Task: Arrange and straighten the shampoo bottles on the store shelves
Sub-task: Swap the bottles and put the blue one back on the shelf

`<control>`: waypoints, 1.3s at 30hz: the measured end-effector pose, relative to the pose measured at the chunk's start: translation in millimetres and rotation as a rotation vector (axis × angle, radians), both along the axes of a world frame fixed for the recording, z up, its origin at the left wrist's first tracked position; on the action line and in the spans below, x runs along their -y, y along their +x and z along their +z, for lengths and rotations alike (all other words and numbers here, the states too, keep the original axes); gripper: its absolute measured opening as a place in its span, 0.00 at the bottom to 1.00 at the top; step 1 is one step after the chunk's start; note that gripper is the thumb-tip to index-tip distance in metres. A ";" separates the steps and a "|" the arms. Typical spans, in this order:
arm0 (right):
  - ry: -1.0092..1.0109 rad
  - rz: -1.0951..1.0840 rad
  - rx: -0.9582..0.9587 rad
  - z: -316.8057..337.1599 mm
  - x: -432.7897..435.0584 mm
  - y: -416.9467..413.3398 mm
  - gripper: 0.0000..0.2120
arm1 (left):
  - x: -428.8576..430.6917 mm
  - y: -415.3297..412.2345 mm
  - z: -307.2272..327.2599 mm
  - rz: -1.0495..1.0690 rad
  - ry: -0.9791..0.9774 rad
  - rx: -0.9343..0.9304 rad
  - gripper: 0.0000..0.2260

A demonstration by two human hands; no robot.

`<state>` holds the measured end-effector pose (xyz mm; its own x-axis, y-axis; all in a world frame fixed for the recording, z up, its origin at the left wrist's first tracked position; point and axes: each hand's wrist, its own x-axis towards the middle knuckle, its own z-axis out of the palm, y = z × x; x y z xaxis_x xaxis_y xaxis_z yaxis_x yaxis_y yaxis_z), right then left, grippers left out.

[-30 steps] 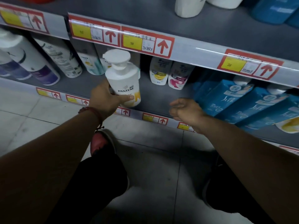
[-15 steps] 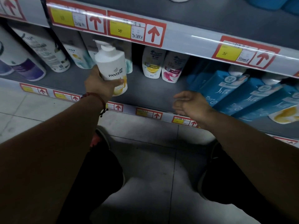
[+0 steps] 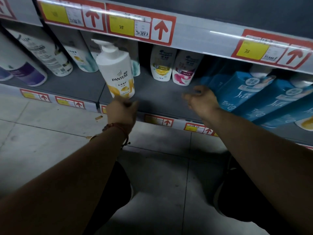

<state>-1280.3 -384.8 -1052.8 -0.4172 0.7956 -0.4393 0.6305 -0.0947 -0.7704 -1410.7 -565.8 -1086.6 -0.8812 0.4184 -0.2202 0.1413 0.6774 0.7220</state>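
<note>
Pantene bottle (image 3: 116, 72) is judged being set on the shelf (image 3: 160, 97). The left hand (image 3: 122, 111) grip is blurred and cannot be told; the right hand (image 3: 201, 100) is held wide. Squaring it up is called for next.

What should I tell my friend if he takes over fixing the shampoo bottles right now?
Left hand: at the base of the Pantene bottle; blur hides whether it grips.
Right hand: open, holds nothing, beside the blue boxes.
The Pantene bottle seems to stand near the front of the lower shelf, label forward.
Done: bottle is on the shelf.
Left: let go, line it up with the yellow bottle and pink bottle further back, then straighten the rest.
</note>
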 end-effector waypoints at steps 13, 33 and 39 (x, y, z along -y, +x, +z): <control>0.108 -0.196 -0.078 -12.6 -43.2 -53.2 0.22 | -124.0 -46.6 -8.3 -0.166 0.355 0.083 0.31; 0.240 0.039 -0.044 13.7 1.9 0.2 0.35 | -72.7 -13.3 27.8 -0.254 0.272 -0.056 0.32; 0.258 0.191 -0.121 38.1 26.1 49.9 0.30 | -26.9 19.9 61.0 -0.287 0.241 -0.125 0.33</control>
